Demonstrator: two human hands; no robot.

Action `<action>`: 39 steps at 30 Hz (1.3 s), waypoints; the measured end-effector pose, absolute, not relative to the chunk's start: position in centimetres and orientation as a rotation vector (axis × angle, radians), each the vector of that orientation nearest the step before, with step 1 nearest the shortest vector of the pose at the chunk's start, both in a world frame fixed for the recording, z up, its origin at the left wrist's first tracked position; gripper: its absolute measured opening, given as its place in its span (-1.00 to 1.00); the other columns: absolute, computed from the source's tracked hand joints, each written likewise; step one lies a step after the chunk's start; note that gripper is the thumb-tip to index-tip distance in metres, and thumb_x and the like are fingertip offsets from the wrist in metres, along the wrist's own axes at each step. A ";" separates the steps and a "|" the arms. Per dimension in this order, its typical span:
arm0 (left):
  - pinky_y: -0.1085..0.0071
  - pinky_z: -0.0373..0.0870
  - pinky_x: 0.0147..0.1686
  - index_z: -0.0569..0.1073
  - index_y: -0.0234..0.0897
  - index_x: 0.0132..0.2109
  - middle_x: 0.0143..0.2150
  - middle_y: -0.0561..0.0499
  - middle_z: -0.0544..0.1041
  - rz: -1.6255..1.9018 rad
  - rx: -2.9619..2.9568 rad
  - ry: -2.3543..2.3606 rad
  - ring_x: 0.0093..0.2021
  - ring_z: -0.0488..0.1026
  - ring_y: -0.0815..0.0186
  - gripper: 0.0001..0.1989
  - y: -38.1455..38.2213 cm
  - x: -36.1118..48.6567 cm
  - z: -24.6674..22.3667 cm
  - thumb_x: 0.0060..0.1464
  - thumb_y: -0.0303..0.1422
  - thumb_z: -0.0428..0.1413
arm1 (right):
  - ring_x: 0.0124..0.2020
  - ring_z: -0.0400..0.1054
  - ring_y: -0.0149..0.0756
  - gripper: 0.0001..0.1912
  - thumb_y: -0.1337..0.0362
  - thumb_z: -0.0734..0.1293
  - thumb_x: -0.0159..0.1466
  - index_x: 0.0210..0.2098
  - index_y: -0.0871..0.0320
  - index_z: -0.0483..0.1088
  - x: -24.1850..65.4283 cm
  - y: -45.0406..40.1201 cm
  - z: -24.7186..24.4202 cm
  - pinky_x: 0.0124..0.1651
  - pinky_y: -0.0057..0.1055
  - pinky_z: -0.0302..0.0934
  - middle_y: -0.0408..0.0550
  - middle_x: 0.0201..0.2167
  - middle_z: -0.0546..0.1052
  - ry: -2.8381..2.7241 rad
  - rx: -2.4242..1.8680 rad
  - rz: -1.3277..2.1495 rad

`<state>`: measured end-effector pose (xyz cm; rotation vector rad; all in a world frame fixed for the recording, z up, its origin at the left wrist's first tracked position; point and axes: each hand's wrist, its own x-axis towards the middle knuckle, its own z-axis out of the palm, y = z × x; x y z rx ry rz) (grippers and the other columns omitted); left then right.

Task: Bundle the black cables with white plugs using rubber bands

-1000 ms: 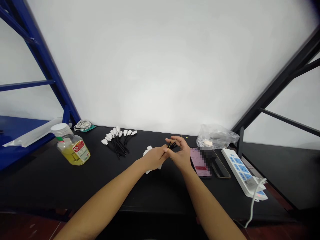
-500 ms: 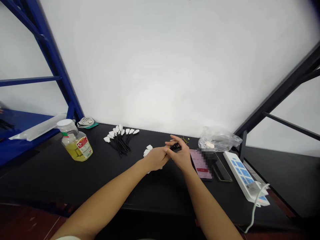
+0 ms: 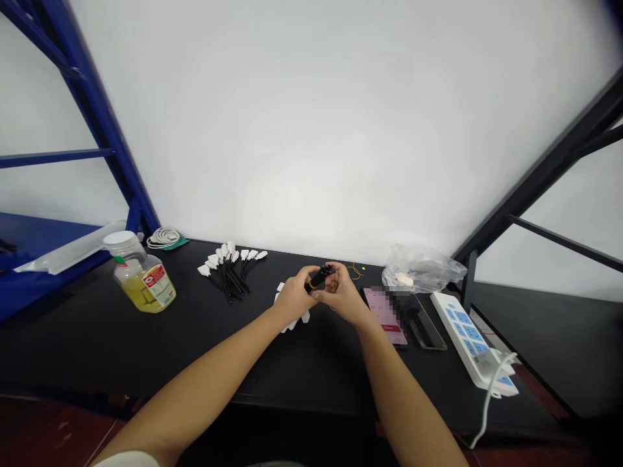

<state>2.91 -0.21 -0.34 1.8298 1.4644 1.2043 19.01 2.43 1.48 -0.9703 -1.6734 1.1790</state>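
Observation:
In my left hand (image 3: 293, 302) is a bundle of thin black sticks (image 3: 318, 277), their black ends pointing up and away to the right. White flat tips (image 3: 294, 324) stick out below and left of that hand. A yellow rubber band shows around the black sticks. My right hand (image 3: 343, 299) is at the black end, fingers curled and thumb near the band, touching the bundle. More black sticks with white tips (image 3: 232, 272) lie fanned out on the black table, left of my hands.
A jar of yellow liquid (image 3: 143, 275) and a coiled white cable (image 3: 164, 237) stand left. Loose yellow rubber bands (image 3: 357, 271) lie behind my right hand. On the right are a phone with a pink screen (image 3: 382, 314), a dark phone (image 3: 428, 331), a plastic bag (image 3: 423, 269) and a power strip (image 3: 467, 337).
My hands have shifted slightly left. The bundle's black end is more exposed, with the yellow band now seen around it, and my right fingers have curled in closer.

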 end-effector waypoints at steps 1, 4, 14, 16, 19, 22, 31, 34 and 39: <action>0.43 0.33 -0.37 0.43 -0.23 0.09 -0.37 0.08 0.53 1.209 1.875 1.437 -0.38 0.48 0.30 -0.52 -0.3 2.8 -0.3 -0.04 -0.42 0.21 | -0.42 0.31 -0.42 -0.25 0.29 0.54 -0.04 0.09 0.05 0.19 18.9 2.5 1.3 -0.37 -0.44 0.24 -0.23 -0.31 0.39 -1.654 -0.920 1.232; 0.41 0.34 -0.31 0.48 -0.25 -0.05 -0.28 0.02 0.56 1.259 1.974 1.310 -0.32 0.48 0.29 -0.75 -0.4 2.4 -0.1 0.08 -0.38 0.16 | -0.43 0.26 -0.43 -0.49 0.22 0.50 0.07 -0.05 0.08 0.27 18.5 2.4 1.2 -0.37 -0.45 0.18 -0.24 -0.36 0.35 -1.664 -0.813 1.314; 0.41 0.29 -0.29 0.46 -0.25 -0.32 -0.32 0.03 0.46 0.936 2.322 1.288 -0.30 0.43 0.29 -0.68 0.6 -1.2 1.1 0.23 -0.09 0.08 | -0.57 0.10 -0.44 -0.64 0.03 0.42 0.21 -0.13 0.13 0.40 18.7 2.2 1.5 -0.48 -0.45 0.01 -0.29 -0.55 0.27 -1.733 -0.933 1.052; 0.42 0.26 -0.34 0.47 -0.25 -0.35 -0.34 0.05 0.47 0.800 2.342 1.280 -0.33 0.43 0.30 -0.68 0.9 -1.7 1.0 0.17 -0.08 0.15 | -0.56 0.13 -0.43 -0.66 0.05 0.42 0.21 -0.13 0.13 0.41 18.6 2.1 1.3 -0.47 -0.46 0.03 -0.28 -0.55 0.30 -1.780 -0.937 1.022; 0.41 0.23 -0.36 0.48 -0.26 -0.38 -0.40 0.04 0.48 0.735 2.390 1.330 -0.37 0.43 0.28 -0.69 1.2 -1.6 0.5 0.19 -0.13 0.14 | -0.55 0.21 -0.41 -0.67 0.06 0.42 0.22 -0.13 0.12 0.42 18.5 1.8 1.1 -0.46 -0.46 0.08 -0.25 -0.54 0.38 -1.865 -0.935 1.002; 0.33 0.27 -0.16 0.54 -0.25 -0.27 -0.30 -0.03 0.55 0.836 2.497 1.351 -0.24 0.46 0.22 -0.79 1.3 -0.7 -0.3 0.22 -0.22 0.13 | -0.54 0.31 -0.36 -0.73 0.04 0.36 0.29 -0.30 0.13 0.45 18.5 1.3 1.2 -0.44 -0.45 0.16 -0.19 -0.58 0.44 -1.979 -0.950 0.923; 0.26 0.28 -0.06 0.47 -0.16 0.16 -0.15 -0.09 0.53 1.072 2.207 1.841 -0.09 0.43 0.11 -0.42 2.0 -1.6 -0.2 0.07 0.01 0.25 | -0.19 0.57 -0.20 -0.66 0.09 0.25 0.38 0.09 0.05 0.40 17.8 1.8 0.0 -0.02 -0.27 0.40 -0.07 -0.24 0.63 -1.828 -0.881 0.797; 0.30 0.33 -0.13 0.28 -0.24 0.30 -0.26 -0.02 0.54 1.020 2.018 1.920 -0.18 0.49 0.15 -0.31 2.5 -2.4 -0.6 0.14 -0.01 0.17 | 0.06 0.49 -0.19 -0.63 0.24 0.22 0.38 0.15 0.04 0.38 18.3 3.9 -1.1 0.16 -0.24 0.31 -0.02 0.02 0.58 -1.848 -0.842 0.695; 0.18 0.33 -0.01 0.40 -0.28 0.19 -0.07 -0.16 0.57 0.666 2.024 2.097 0.03 0.46 0.00 -0.43 3.2 -3.4 -1.5 0.16 -0.03 0.12 | 0.12 0.39 -0.19 -0.55 0.46 0.13 0.33 0.08 0.11 0.50 19.6 6.4 -2.1 0.23 -0.19 0.22 0.06 0.04 0.56 -2.232 -0.948 0.482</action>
